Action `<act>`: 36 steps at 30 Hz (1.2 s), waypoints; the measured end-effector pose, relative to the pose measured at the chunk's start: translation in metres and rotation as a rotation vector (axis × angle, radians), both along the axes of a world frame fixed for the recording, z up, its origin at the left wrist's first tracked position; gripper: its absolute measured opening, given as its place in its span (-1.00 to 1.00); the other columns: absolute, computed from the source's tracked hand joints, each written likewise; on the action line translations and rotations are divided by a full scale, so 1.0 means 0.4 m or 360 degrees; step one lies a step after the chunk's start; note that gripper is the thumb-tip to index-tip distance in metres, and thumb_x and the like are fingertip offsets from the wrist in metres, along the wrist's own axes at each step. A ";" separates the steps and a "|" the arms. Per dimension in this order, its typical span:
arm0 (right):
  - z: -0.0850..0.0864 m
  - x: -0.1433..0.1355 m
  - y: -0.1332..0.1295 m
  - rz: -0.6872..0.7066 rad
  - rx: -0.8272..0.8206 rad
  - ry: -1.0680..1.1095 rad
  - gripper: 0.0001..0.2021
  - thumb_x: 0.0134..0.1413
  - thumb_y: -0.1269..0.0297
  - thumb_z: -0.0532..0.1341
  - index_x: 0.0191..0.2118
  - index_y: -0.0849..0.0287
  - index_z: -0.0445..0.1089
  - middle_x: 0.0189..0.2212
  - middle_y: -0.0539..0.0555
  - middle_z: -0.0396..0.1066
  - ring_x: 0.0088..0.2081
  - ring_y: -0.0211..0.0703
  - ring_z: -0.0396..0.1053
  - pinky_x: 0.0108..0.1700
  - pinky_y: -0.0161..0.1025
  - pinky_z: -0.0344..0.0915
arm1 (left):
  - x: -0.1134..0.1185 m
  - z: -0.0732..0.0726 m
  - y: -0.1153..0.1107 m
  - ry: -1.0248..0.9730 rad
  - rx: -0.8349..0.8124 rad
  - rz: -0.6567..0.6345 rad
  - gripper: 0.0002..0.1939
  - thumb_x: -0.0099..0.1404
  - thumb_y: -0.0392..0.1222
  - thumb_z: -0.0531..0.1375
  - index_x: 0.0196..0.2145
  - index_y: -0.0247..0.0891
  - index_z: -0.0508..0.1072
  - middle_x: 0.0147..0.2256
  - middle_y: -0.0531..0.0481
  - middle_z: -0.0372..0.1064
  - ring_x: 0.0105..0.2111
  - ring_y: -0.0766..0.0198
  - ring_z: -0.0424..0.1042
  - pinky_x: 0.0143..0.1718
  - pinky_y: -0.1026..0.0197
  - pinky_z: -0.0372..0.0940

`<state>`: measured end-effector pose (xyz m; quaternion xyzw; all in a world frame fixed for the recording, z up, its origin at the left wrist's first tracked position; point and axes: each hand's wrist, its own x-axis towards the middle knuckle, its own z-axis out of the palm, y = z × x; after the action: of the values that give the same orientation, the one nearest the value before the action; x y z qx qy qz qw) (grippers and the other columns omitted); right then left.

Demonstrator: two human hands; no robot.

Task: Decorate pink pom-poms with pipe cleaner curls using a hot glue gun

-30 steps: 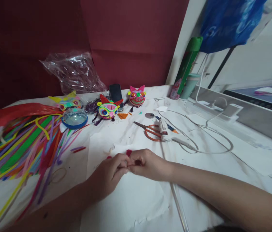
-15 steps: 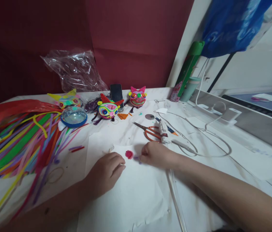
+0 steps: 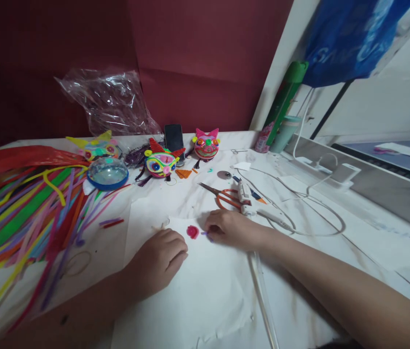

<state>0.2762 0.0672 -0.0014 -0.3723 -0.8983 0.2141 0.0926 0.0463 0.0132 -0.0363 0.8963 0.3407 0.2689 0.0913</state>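
Your table (image 3: 299, 325) is white and marbled. On its left lies a heap of strips (image 3: 26, 218) in many colours, and the white paper (image 3: 197, 295) lies straight in front of you. Behind the strips stands a crumpled clear bag (image 3: 106, 102). Your left hand (image 3: 161, 257) is over the paper, its fingers bent and close together; you hide its palm, so I can't tell whether it grips anything. Your right hand (image 3: 228, 230) is across from it, fingers curled downward. Just beyond that hand are the glue gun (image 3: 245, 194) and, beside it, the scissors (image 3: 210, 189), blades open only slightly, if at all. The red disc (image 3: 192, 232) lies on the paper between your hands, apart from both. The purple bit (image 3: 205, 233) is at your right fingertips; whether they pinch it or just touch it, I can't tell.
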 end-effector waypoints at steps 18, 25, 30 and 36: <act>0.012 0.000 0.007 -0.0260 0.0006 -0.0092 -0.93 0.01 0.42 0.22 -0.34 0.18 0.44 -0.44 0.01 0.45 -0.46 -0.27 0.31 -0.42 -0.36 0.09 | 0.001 0.001 0.000 0.0118 -0.0003 -0.0013 -0.81 0.32 -0.36 0.02 -0.39 -0.26 0.38 -0.35 -0.03 0.37 -0.30 0.22 0.32 -0.23 0.15 0.21; -0.012 -0.006 0.006 -0.0080 0.0079 -0.0004 -0.89 -0.02 0.47 0.26 -0.31 0.22 0.47 -0.37 0.08 0.43 -0.33 -0.18 0.33 -0.29 -0.31 0.20 | 0.002 0.001 0.000 0.0134 -0.0034 -0.0010 -0.83 0.31 -0.37 0.04 -0.38 -0.28 0.38 -0.33 -0.04 0.36 -0.28 0.20 0.31 -0.19 0.12 0.21; -0.041 -0.025 0.002 -0.0136 0.0095 0.0231 -0.80 -0.03 0.57 0.20 -0.28 0.24 0.49 -0.36 0.09 0.44 -0.35 -0.21 0.35 -0.28 -0.33 0.25 | 0.004 0.005 0.000 0.0160 -0.0022 -0.0010 -0.83 0.31 -0.38 0.03 -0.38 -0.27 0.38 -0.34 -0.04 0.36 -0.28 0.19 0.32 -0.18 0.12 0.20; -0.053 -0.032 0.001 -0.0179 0.0083 0.0329 -0.80 -0.05 0.58 0.22 -0.28 0.23 0.50 -0.39 0.08 0.44 -0.34 -0.20 0.36 -0.27 -0.33 0.26 | 0.001 0.000 0.000 0.0139 0.0008 -0.0003 -0.85 0.30 -0.38 0.05 -0.37 -0.25 0.38 -0.33 -0.03 0.36 -0.28 0.20 0.32 -0.20 0.14 0.20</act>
<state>0.2635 0.0677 -0.0225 -0.3956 -0.8669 0.2224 0.2061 0.0468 0.0130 -0.0361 0.9077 0.3429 0.2302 0.0742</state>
